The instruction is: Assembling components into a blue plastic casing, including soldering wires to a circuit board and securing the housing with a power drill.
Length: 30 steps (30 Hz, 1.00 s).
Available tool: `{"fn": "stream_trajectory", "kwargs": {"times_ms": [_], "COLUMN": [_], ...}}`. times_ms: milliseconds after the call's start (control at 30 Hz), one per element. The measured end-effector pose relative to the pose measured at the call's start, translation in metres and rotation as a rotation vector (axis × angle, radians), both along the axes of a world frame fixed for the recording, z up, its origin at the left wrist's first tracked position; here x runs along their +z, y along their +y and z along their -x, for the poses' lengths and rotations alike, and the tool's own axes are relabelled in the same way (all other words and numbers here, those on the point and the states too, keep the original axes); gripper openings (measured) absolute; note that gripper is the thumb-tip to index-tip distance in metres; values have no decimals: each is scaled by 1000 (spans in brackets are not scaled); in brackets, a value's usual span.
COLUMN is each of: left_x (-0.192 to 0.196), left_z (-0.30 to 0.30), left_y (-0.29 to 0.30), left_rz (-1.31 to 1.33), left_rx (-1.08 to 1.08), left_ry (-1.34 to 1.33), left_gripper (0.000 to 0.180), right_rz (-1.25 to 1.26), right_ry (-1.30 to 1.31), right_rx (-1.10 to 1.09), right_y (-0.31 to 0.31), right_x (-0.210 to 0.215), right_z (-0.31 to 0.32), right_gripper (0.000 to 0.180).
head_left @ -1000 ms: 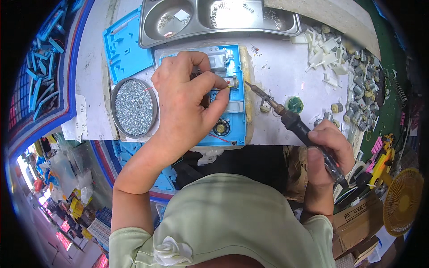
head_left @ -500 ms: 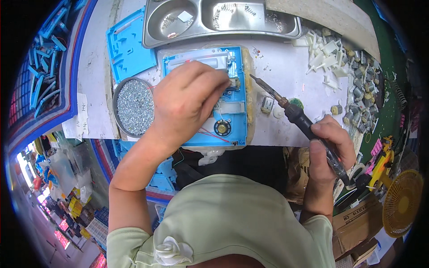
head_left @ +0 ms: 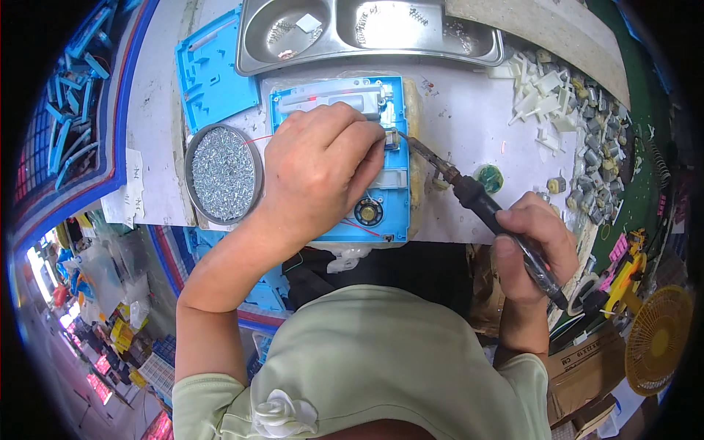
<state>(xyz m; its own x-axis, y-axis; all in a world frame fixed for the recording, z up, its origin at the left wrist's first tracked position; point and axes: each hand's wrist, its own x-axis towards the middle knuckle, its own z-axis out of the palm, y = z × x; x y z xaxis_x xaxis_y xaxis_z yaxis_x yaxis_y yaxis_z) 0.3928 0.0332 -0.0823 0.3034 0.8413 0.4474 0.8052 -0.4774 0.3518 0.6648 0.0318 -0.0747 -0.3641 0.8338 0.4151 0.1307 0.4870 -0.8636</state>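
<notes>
My right hand grips a soldering iron with a black handle. Its tip points left and reaches a small metal motor seated in an open blue plastic case; whether tip and motor touch, I cannot tell. Over the case, my left hand is closed, its fingertips pinched beside the motor. What they hold is hidden. A thin red wire runs out from under that hand toward the left. Lower in the case sits a round black speaker, with red wires near it.
A round tin of small screws stands left of the case, below a blue cover. Behind is a steel compartment tray with springs. White plastic parts and several motors are heaped at right, near a green round piece.
The soldering iron has moved left and its tip now lies at the motor. My left hand has shifted slightly right, its fingertips closer to the motor.
</notes>
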Motion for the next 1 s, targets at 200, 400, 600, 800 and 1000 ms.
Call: {"fn": "stream_trajectory", "kwargs": {"times_ms": [200, 400, 600, 800, 1000], "left_x": [0, -2, 0, 0, 2], "left_z": [1, 2, 2, 2, 0], "left_y": [-1, -1, -1, -1, -1], "left_rz": [1, -7, -2, -2, 19], "left_rx": [10, -8, -24, -9, -2], "left_ry": [0, 0, -10, -3, 11], "left_gripper": [17, 19, 21, 19, 20], "right_rz": [11, 4, 5, -10, -9], "right_ry": [-25, -62, -50, -26, -42], "right_rx": [29, 48, 24, -2, -10], "right_y": [2, 4, 1, 0, 1], "right_x": [3, 5, 4, 3, 7], "right_z": [1, 4, 3, 3, 2], "right_gripper": [20, 19, 19, 19, 17]}}
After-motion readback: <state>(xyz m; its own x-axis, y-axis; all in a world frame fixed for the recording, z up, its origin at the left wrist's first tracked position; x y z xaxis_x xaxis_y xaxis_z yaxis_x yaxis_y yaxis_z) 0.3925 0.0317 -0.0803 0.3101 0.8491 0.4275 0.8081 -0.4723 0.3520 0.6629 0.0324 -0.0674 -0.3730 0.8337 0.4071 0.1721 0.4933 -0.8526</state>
